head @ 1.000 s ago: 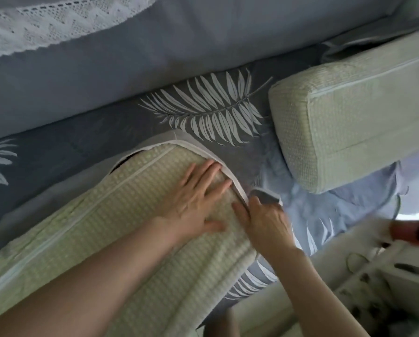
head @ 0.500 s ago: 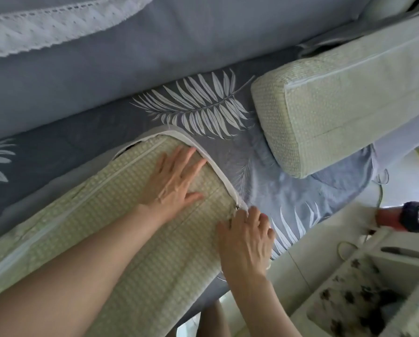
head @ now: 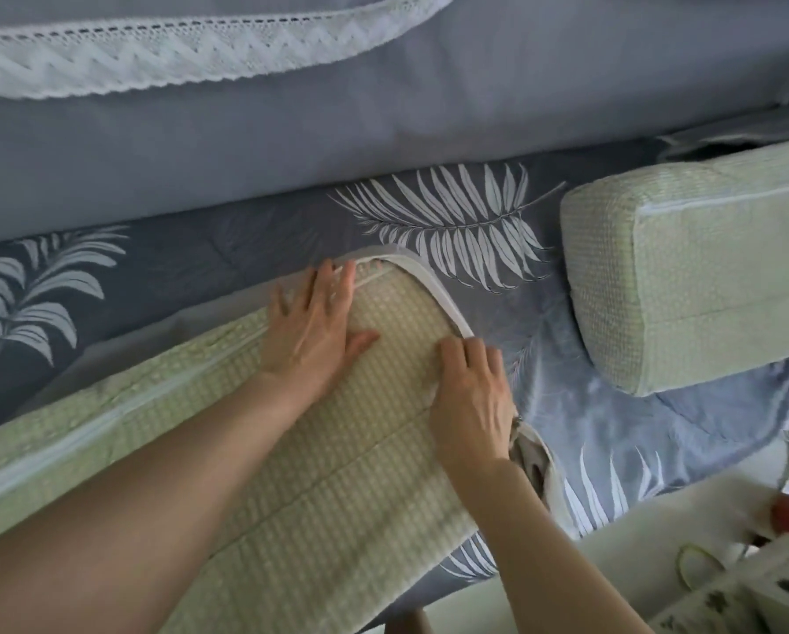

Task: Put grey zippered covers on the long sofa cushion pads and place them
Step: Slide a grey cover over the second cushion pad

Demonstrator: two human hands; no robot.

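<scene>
We find the cushion pad, pale green and woven, lying slantwise across the seat from the lower left towards the centre, with its right end under both hands. The grey cover, printed with white leaves, lies beneath and beyond that end. Its white zipper edge arches round the far corner of the pad, so that only this end sits in the opening, while the length of the pad to the left is bare. The left hand lies flat on the pad's top face near the end. Its fingers are straight and spread, holding nothing, and their tips reach the far corner just beside the zipper edge. The right hand sits at the near side of the same end. Its fingers are curled down over the zipper edge, which runs in under them and comes out again below the wrist. We record this as a grip on the grey cover, though the thumb is hidden. The two hands are near each other but apart. A second pad of the same weave lies to the right on leaf-print fabric, well apart from both hands. Behind stands the plain grey sofa back, with a white lace trim across its upper part.
</scene>
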